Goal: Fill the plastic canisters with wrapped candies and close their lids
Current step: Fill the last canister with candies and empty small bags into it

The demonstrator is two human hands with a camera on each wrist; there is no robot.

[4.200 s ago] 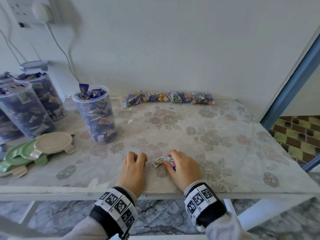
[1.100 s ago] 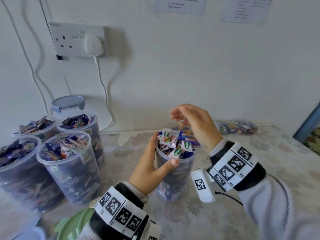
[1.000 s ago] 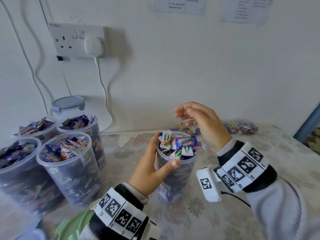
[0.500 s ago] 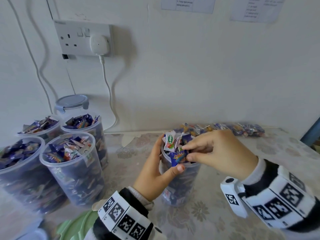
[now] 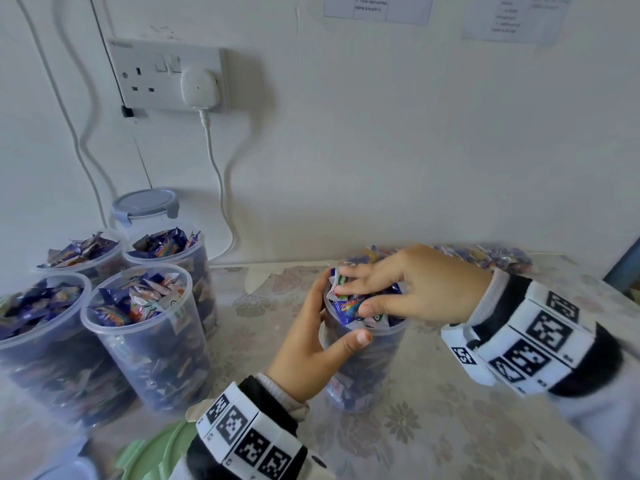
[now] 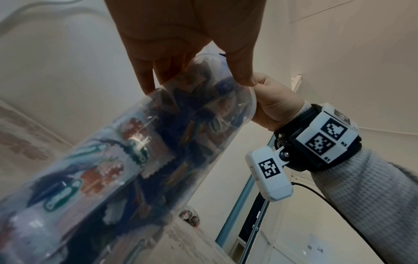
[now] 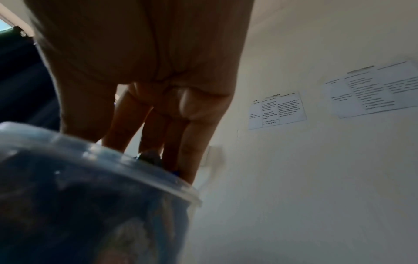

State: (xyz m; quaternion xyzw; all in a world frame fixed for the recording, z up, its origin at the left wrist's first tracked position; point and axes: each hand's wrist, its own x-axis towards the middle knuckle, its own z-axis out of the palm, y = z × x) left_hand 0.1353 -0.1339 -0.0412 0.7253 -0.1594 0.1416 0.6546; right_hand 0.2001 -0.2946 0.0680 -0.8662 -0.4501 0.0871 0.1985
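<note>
right hand (image 7: pixel 144 75) — fingers on candies | canister (image 7: pixel 95 205) — full

Head view looks down from above; both wrist views look up, close against the shared canister (image 5: pixel 363 362).

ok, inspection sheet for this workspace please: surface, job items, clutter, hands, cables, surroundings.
Surface: floral tablecloth, candy bags along the wall.
Job's things: held canister heaped with wrapped candies, no lid; four open canisters at left, all full; one lidded canister behind them.
Clutter: green lid at the near edge.
Grippers: left hand grips the held canister's side; right hand presses the candies down with spread fingers.
Cables: white charger cable hangs from the wall socket.
Surroundings: papers taped on the wall.
</note>
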